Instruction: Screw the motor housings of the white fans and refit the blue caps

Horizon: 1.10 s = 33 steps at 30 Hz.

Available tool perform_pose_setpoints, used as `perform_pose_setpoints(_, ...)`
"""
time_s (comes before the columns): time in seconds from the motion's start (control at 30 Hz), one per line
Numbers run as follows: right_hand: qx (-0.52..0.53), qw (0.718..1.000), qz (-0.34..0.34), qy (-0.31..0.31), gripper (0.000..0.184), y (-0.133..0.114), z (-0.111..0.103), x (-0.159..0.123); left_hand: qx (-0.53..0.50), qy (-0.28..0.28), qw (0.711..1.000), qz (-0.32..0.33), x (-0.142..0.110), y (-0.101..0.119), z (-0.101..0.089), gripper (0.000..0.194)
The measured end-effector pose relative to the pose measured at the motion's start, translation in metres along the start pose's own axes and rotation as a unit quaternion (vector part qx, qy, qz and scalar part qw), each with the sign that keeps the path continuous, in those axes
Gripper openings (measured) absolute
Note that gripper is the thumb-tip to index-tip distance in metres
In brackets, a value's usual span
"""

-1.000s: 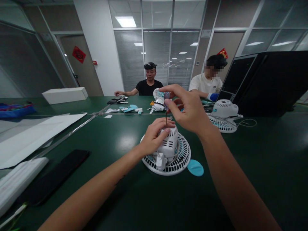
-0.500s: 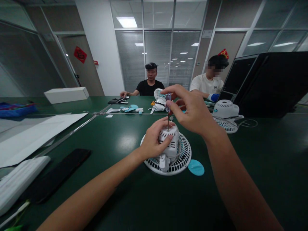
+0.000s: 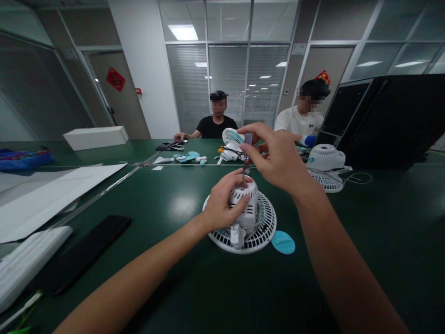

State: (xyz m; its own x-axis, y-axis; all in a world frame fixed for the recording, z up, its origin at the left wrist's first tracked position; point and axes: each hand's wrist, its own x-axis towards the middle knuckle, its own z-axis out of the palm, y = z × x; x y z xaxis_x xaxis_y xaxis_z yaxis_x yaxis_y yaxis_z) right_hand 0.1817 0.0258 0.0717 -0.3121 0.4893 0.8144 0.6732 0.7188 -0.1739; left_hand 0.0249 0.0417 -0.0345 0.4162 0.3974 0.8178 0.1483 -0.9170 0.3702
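A white electric fan (image 3: 266, 227) lies face down on the green table, its motor housing pointing up. My left hand (image 3: 222, 202) wraps around that housing, thumb on the near side and fingers over the top. Between the fingertips of my right hand (image 3: 274, 155) is the clear purplish handle of a screwdriver (image 3: 248, 144). Its thin shaft runs down to the top of the housing, slightly tilted; the tip's exact seat is hard to see. A white plug (image 3: 237, 235) rests against the near side of the fan. Just right of the grille lies a light-blue oval cover (image 3: 283, 242).
Another face-down fan (image 3: 326, 160) with a loose cable sits at right, before a large black case (image 3: 392, 120). Farther back are a third fan (image 3: 231, 150) and blue-white parts (image 3: 189, 157). A black phone (image 3: 86, 250) and white power strip (image 3: 31, 264) lie left. Two people sit opposite.
The screwdriver's handle has tipped slightly to the right, and my right hand has shifted a little with it. My left hand and the fan stay where they were.
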Motion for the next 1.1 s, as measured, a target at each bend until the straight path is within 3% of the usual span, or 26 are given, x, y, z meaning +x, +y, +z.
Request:
perform_pose_setpoints(0.6,0.017,0.999,0.039,0.003,0.027,0.0021,0.0008,-0.0012,-0.018,0.003,1.0,-0.007,-0.0011,-0.0008,0.0,0.017)
perform_pose_setpoints(0.83,0.048,0.997,0.047,0.04,0.023,0.0022,0.0004,-0.0022,-0.021,0.012,1.0,-0.007,-0.0035,-0.0034,-0.0007,0.017)
perform_pose_setpoints(1.1,0.033,0.999,0.029,0.019,0.026,0.0047,0.0004,-0.002,-0.033,0.028,0.999,-0.006,-0.0031,-0.004,0.0028,0.017)
